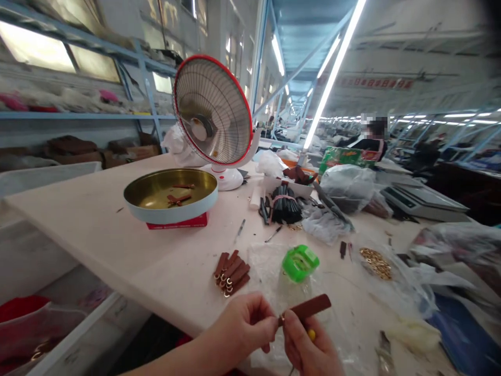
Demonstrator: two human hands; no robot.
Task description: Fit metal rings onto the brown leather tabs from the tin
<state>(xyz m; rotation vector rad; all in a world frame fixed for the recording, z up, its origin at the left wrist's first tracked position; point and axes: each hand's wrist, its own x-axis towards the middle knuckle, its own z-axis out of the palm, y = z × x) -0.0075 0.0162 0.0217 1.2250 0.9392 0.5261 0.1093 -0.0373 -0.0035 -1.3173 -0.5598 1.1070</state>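
A brown leather strip (309, 307) is held between both hands near the table's front edge. My left hand (245, 326) is closed, pinching the strip's near end, where a small metal ring shows. My right hand (307, 344) is closed on the same end, with something yellow tucked against its fingers. Just beyond lies a pile of several similar brown strips with rings (230, 273). A clear bottle with a green cap (299, 263) stands right behind the held strip.
A round tin tray (170, 198) with a few strips sits on a red box, in front of a dish heater (213, 112). A bundle of black strips (285, 204), plastic bags (346, 188), brass rings (376, 262) and a scale (422, 201) crowd the right. Another person (371, 138) sits far off.
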